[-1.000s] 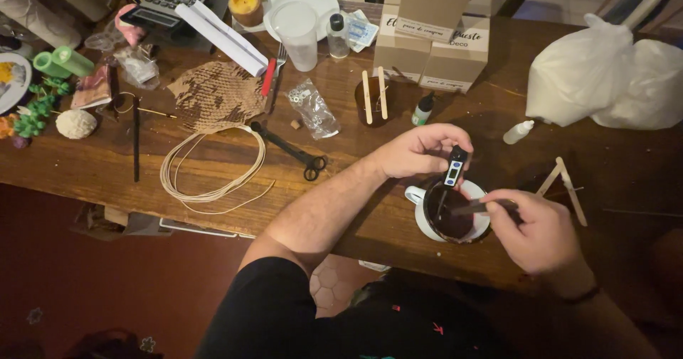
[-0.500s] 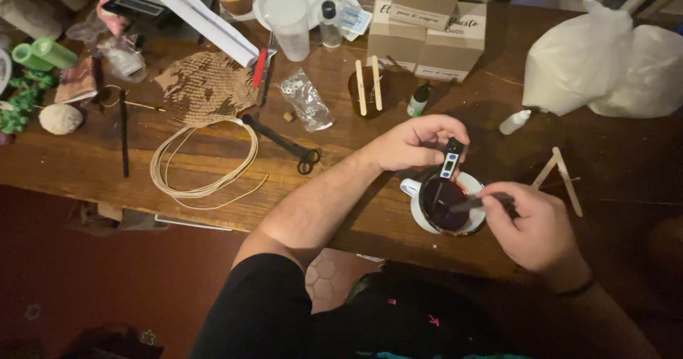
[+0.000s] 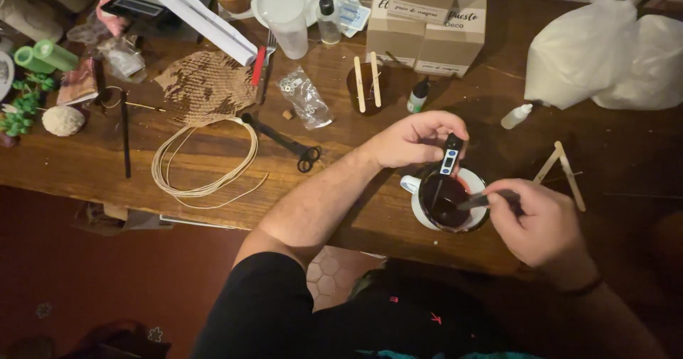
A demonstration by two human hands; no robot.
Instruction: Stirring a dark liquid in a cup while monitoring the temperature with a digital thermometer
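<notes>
You are pinching a probe thermometer (image 3: pixel 449 156) in your left hand (image 3: pixel 416 140), dipping it into the white mug (image 3: pixel 450 201) of dark liquid near the surface's (image 3: pixel 107 170) front edge; your right hand (image 3: pixel 537 220) is gripping a stirring stick (image 3: pixel 478 201) inside the mug. Mixing looks underway, unfinished.

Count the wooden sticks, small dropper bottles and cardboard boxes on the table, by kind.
Flat wooden sticks: 4 — two across the brown jar, two crossed at right
Small dropper bottles: 2
Brown cardboard boxes: 3
Total: 9
</notes>
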